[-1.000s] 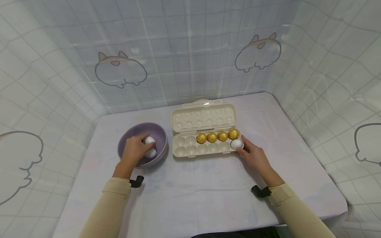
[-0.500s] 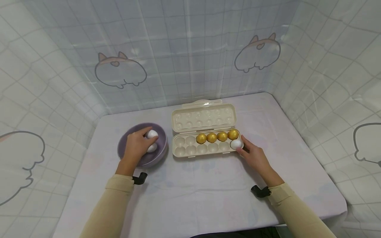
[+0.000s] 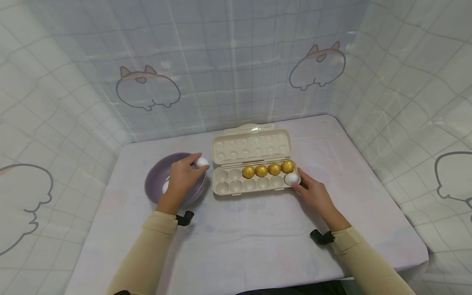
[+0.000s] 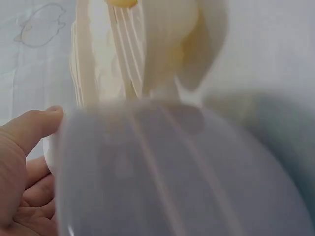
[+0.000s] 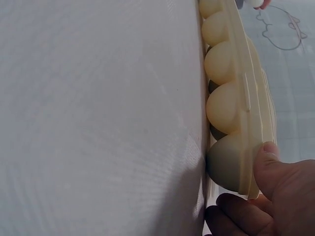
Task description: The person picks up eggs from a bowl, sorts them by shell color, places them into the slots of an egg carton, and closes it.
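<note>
My left hand [image 3: 183, 175] pinches a white egg [image 3: 201, 162] over the right rim of the purple bowl [image 3: 154, 176]. Another white egg [image 3: 165, 187] lies inside, partly hidden by that hand. An open cream egg carton [image 3: 222, 194] stands to the right, with several gold eggs [image 3: 261, 171] in its back row and one white egg [image 3: 291, 179] in the front right cup. My right hand [image 3: 312, 196] grips the carton's right end; in the right wrist view its thumb [image 5: 268, 164] lies on the rim and the fingers curl below. The bowl wall [image 4: 187, 191] fills much of the left wrist view.
The carton's lid [image 3: 252, 146] leans back behind the cups. A pale cloth [image 3: 236, 246] covers the table. Gridded curtains [image 3: 221, 61] with animal drawings hang behind it and at both sides.
My left hand has lifted a white egg from inside the bowl and carried it right, to above the rim. The right hand keeps its hold on the carton.
</note>
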A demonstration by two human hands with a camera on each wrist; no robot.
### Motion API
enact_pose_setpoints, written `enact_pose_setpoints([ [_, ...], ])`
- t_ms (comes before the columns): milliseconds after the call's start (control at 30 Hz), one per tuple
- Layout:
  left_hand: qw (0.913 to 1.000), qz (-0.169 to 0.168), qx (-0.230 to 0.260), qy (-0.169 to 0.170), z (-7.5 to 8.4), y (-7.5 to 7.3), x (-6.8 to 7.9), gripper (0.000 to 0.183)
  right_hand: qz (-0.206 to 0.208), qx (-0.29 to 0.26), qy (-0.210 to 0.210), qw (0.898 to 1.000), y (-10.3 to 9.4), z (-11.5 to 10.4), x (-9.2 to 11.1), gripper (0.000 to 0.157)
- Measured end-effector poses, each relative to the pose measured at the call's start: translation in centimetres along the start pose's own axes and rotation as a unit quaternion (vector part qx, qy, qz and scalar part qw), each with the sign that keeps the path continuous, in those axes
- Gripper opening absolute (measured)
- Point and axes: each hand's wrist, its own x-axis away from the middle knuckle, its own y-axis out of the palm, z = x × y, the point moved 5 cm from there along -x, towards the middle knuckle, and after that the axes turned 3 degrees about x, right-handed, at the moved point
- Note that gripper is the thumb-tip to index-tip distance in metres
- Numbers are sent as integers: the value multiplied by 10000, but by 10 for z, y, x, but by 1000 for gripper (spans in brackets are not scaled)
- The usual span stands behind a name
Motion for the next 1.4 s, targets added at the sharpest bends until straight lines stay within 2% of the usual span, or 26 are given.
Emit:
enact_pose_setpoints([
  [133, 9994, 115, 169, 285, 12, 9, -4, 53, 10, 22, -5, 10000, 0, 1, -1, 74],
  [433, 9979, -15, 392, 520, 40, 28, -11, 53, 61, 22, -12, 10000, 0, -1, -1, 73],
  [733, 9945, -452, 846, 426, 63, 53, -13, 53, 28, 40, 7, 10000, 0, -1, -1, 72],
  [933, 9912, -702, 831, 756, 86, 70, -13, 54, 60, 88, -13, 9999, -1, 1, -1, 72],
  [1167, 9882, -953, 695, 979, 109, 95, -11, 53, -4, 58, 44, 10000, 0, 3, -1, 73],
  [1400, 9783, -1179, 498, 1629, 129, 116, -4, 51, 27, 38, 35, 10000, 1, 3, -1, 73],
])
